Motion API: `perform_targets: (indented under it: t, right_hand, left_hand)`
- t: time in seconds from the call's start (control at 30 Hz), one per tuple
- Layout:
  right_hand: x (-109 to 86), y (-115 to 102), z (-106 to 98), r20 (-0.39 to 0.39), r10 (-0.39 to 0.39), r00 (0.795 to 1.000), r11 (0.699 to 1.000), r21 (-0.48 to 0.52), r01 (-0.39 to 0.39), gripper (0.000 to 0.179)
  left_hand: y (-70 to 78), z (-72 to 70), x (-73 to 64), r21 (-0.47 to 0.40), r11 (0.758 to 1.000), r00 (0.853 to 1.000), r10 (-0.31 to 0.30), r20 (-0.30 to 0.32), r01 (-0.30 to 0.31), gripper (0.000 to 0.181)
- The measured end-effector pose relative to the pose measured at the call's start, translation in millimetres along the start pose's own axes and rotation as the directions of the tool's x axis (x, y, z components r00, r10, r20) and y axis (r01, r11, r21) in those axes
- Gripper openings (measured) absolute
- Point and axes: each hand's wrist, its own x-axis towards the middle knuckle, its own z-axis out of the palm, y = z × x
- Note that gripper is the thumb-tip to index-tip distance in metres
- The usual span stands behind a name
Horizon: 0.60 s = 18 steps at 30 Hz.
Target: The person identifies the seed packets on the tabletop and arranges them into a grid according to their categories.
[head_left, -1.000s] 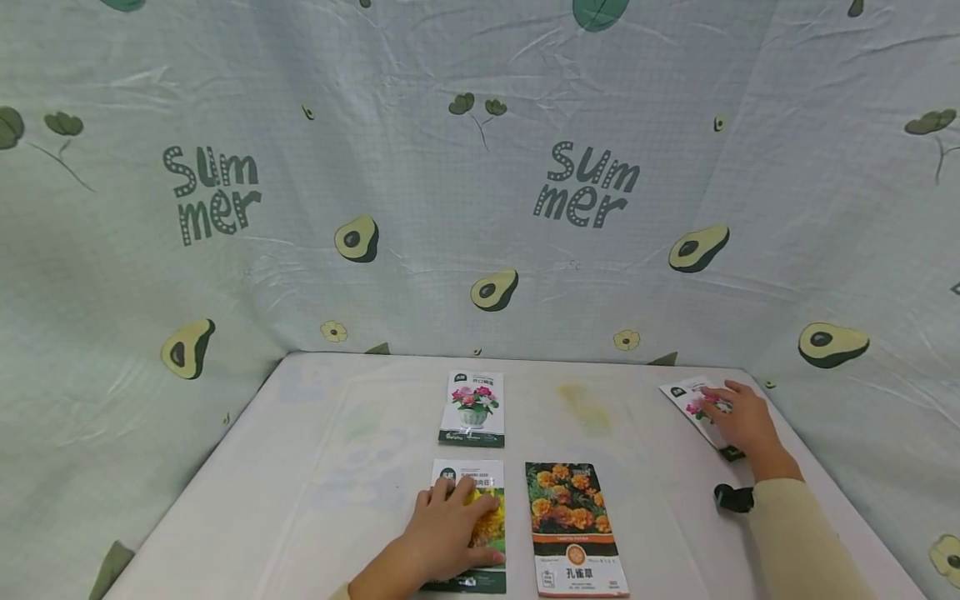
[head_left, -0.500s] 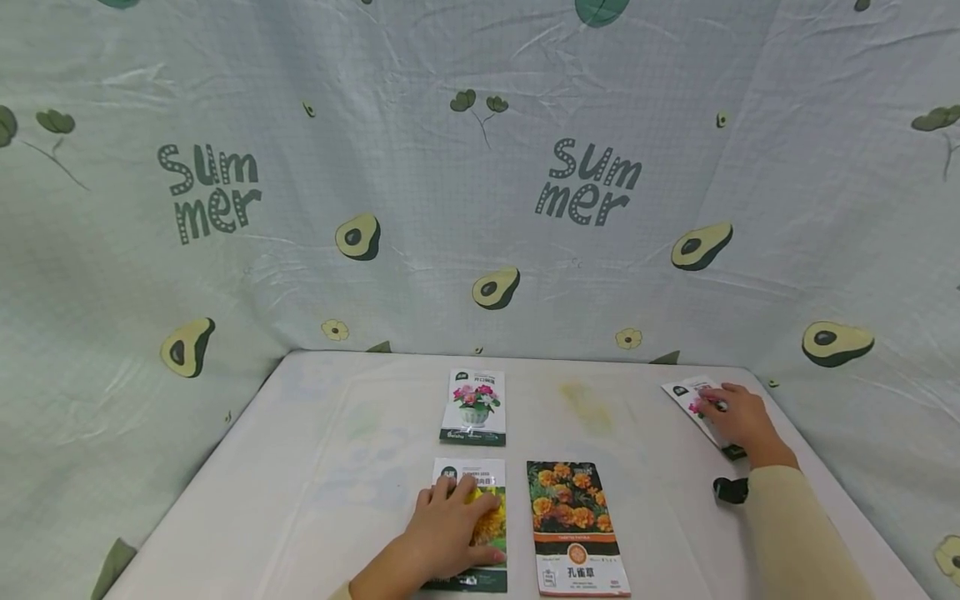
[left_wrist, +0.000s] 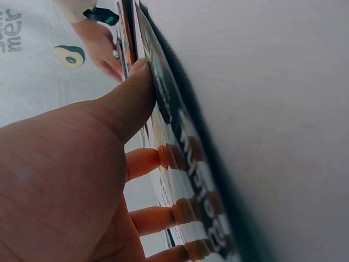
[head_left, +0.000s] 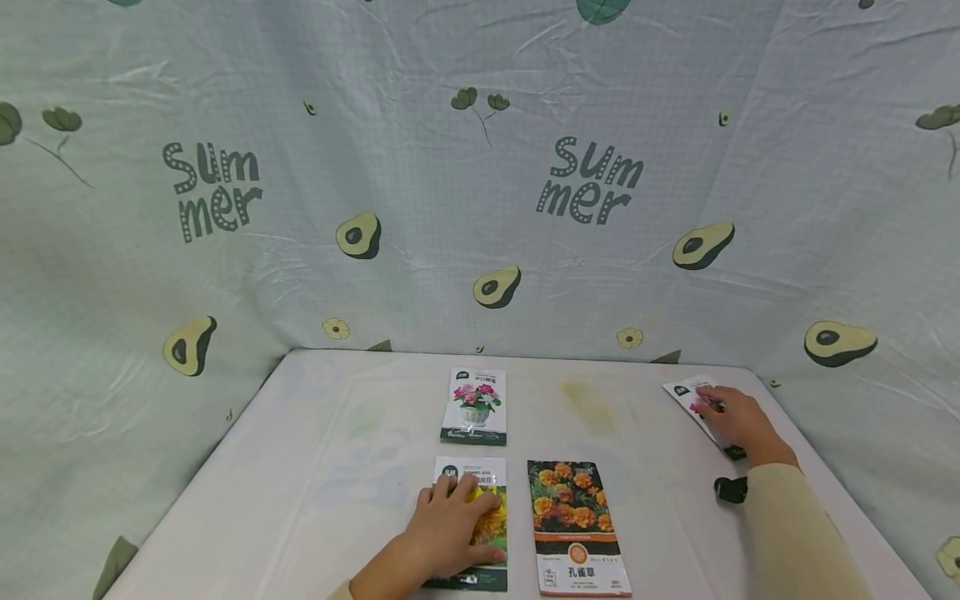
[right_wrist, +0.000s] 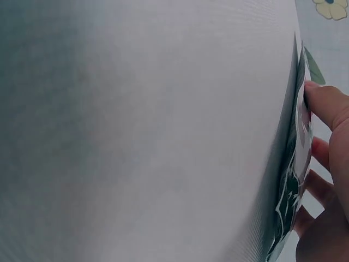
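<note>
My left hand [head_left: 450, 529] rests on a sunflower seed packet [head_left: 491, 575] at the near middle of the table, fingers spread over its picture. In the left wrist view, the thumb and fingertips touch the glossy face of this packet [left_wrist: 169, 101]. At the far right, my right hand [head_left: 738, 421] lies over a tilted white flower seed packet [head_left: 682, 392] with pink blooms. The right wrist view shows its thumb and fingertips against the face of that packet [right_wrist: 301, 147]. The hand covers much of the packet's right side.
A marigold seed packet [head_left: 573, 533] lies just right of the left hand. Farther back is another white seed packet [head_left: 474, 408] with potted pink flowers. A printed curtain [head_left: 420, 167] stands around the white table [head_left: 315, 500]. A black band [head_left: 730, 490] is at the right wrist.
The right hand's fingers have drawn a little closer together over the tilted packet, and the hand has shifted slightly. The left hand stays on the sunflower packet.
</note>
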Motion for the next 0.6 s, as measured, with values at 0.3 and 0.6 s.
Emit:
perform_targets:
  t: [0.3,0.6]
  right_hand:
    - [0.1,-6,-6,0.026,-0.026,0.999,0.998,-0.06,0.027,0.051]
    - [2.4,-13,-9,0.06,0.006,0.998,0.998,-0.063,-0.002,0.053]
  left_hand:
    - [-1.3,3.1,0.2,-0.008,1.0,1.0,0.014,0.0,-0.014,0.066]
    - [-1.0,1.6,1.6,0.006,1.0,1.0,-0.005,-0.001,0.005,0.066]
